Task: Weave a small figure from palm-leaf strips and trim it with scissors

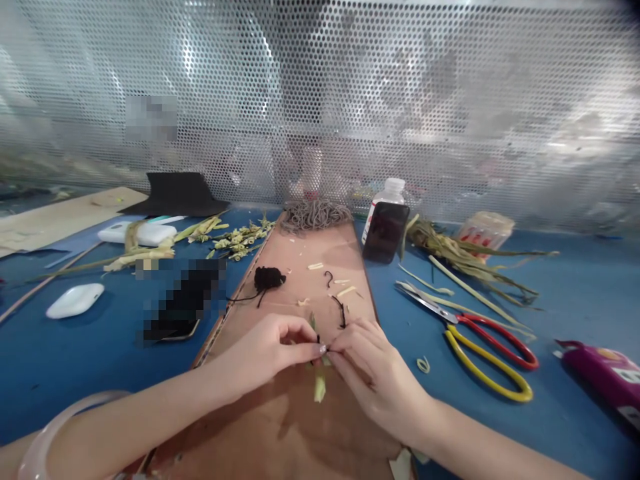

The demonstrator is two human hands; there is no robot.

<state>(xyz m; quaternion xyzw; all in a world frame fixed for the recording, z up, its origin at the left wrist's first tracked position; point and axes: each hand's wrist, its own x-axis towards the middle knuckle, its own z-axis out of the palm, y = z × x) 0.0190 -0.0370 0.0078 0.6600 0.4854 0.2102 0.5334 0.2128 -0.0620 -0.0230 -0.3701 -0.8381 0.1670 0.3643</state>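
My left hand [285, 343] and my right hand [373, 367] meet fingertip to fingertip low over the brown board [250, 413]. Between them is a small pale green plant strip [320, 388], its lower end pointing toward me. Short dark bits of black yarn show around the strip at my fingertips, and both hands pinch there; the fingers hide most of the yarn. Beyond my left hand sits a small ball of black yarn [269, 277] with a loose tail. A short cut piece of black yarn [341, 312] lies just beyond my right hand.
Scissors with red and yellow handles [465, 327] lie open at right, near dried plant strips [450, 257] and a purple packet [603, 373]. Left are a phone [185, 300] and a white case [75, 301]. A grey cord coil [317, 216] and a bottle [390, 193] stand farther back.
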